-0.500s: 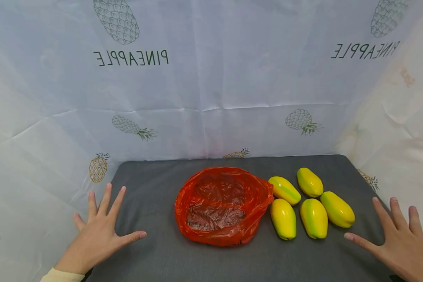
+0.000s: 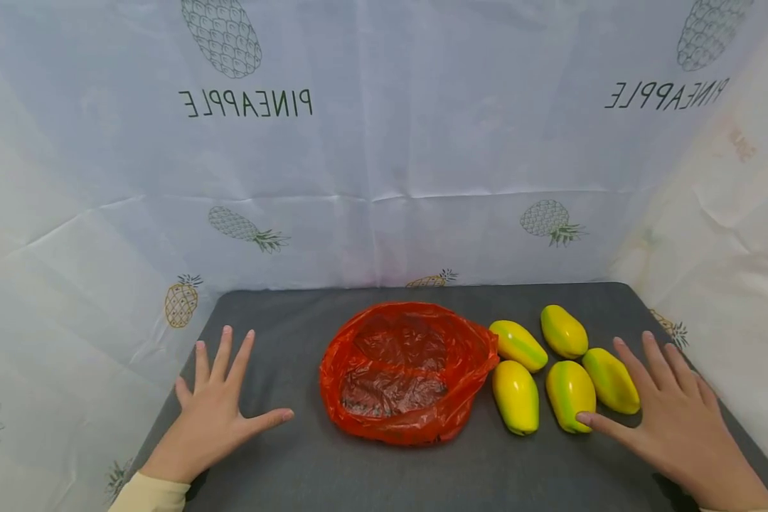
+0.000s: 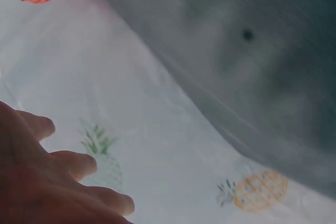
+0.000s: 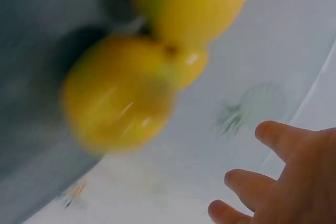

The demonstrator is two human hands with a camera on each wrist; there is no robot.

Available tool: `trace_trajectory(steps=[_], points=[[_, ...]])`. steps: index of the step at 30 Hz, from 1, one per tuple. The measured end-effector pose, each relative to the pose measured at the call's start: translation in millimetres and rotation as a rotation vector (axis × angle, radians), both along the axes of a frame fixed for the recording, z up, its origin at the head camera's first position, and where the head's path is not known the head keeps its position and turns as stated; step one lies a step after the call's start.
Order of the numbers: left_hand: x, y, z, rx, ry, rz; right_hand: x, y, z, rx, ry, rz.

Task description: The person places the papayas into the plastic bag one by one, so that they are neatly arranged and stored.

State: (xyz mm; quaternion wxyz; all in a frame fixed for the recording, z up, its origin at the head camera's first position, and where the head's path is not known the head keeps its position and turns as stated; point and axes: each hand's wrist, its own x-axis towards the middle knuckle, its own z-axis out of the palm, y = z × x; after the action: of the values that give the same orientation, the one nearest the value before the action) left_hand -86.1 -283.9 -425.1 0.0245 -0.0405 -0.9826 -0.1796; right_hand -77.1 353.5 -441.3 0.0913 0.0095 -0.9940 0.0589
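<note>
A crinkled red plastic bag (image 2: 467, 398) sits on the dark grey table with its mouth open upward. Right of it lie several glossy yellow fruits with green streaks, shaped like papayas or mangoes; one (image 2: 515, 398) is close beside the bag. My left hand (image 2: 214, 427), fingers spread, hovers left of the bag and holds nothing. On the right, my right hand (image 2: 685, 427) is spread over the table, its fingers overlapping the rightmost fruit (image 2: 608, 380) in the head view; contact cannot be told. The right wrist view shows blurred fruits (image 4: 115, 98) beyond the fingers (image 4: 247, 187).
The grey cloth-covered table (image 2: 409, 476) has rounded far corners. White sheets (image 2: 384, 156) printed with pineapples hang behind it and along both sides.
Both hands have moved inward over the table, the left one rightward and the right one leftward and up to the fruits. Bag and fruits stay put; the head view shifts slightly.
</note>
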Motion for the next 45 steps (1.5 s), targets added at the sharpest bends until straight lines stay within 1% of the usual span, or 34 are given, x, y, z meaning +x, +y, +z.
trace_trajectory(steps=[3,5,7,9,12,16,19,21,24,27,32,38,42,45], points=[[-7.3,14.4,1.1,0.042,-0.003,-0.006,-2.6,-24,5.4,-0.026,0.002,0.072],[-13.4,24.6,1.4,0.067,-0.006,-0.012,-3.6,-39,8.0,-0.042,-0.007,0.112],[-20.4,34.4,0.8,0.093,-0.012,-0.019,-4.9,-52,9.4,-0.070,0.005,0.156],[-28.1,44.2,-0.4,0.130,-0.034,-0.027,-6.9,-65,9.9,-0.084,0.025,0.196],[-40.6,59.8,-1.5,0.208,-0.092,-0.023,-10.5,-81,9.4,-0.099,0.061,0.254],[-58.3,79.1,-0.7,0.321,-0.178,-0.011,-14.8,-99,8.6,-0.077,0.076,0.288],[-69.0,90.0,0.9,0.381,-0.231,-0.013,-16.1,-109,8.4,-0.071,0.049,0.284],[-73.3,95.5,1.2,0.407,-0.261,-0.008,-16.7,-115,7.9,-0.078,0.026,0.275],[-76.8,101.9,0.5,0.427,-0.301,0.005,-17.4,-121,6.0,-0.089,0.001,0.263],[-78.0,107.1,0.4,0.432,-0.322,0.017,-17.6,-125,3.8,-0.087,-0.009,0.249],[-78.4,111.5,1.2,0.423,-0.323,0.025,-18.9,-128,1.3,-0.071,-0.049,0.218],[-77.5,110.0,-2.8,0.393,-0.322,0.010,-19.8,-131,-3.2,-0.068,-0.084,0.192],[-77.5,110.8,-4.1,0.397,-0.324,0.004,-21.3,-133,-4.2,-0.066,-0.100,0.180],[-78.6,112.2,-3.7,0.400,-0.324,-0.012,-21.7,-134,-4.0,-0.070,-0.104,0.165]])
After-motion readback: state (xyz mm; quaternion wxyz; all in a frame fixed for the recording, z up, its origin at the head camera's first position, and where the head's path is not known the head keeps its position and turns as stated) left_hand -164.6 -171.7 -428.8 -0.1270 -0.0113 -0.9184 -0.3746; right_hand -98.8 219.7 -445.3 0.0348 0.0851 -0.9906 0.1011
